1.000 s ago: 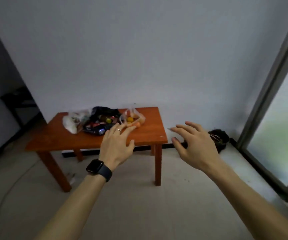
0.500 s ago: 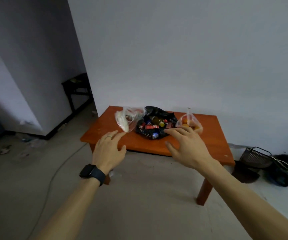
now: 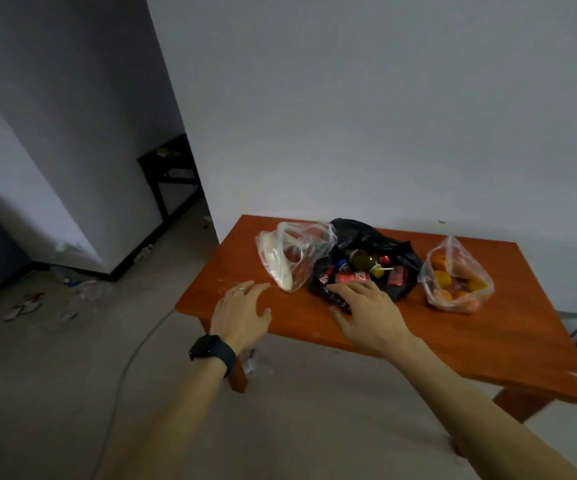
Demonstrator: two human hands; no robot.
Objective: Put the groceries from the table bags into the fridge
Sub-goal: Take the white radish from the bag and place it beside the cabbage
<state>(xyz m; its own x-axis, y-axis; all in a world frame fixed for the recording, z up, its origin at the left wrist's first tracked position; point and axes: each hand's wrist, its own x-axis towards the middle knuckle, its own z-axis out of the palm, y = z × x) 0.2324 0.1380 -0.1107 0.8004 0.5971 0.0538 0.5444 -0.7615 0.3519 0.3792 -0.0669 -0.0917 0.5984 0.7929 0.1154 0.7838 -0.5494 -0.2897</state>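
Moved: I have closed in, both hands now over the counter | left hand spread, empty | right hand spread, empty; black bag just beyond its fingers | clear bag ahead of left hand | fruit bag right of right hand

Orange-brown table; black bag; red cans; orange fruit; black watch.

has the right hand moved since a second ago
Yes. The right hand was past the right end of the table; it has moved left along it and is now at the black bag.
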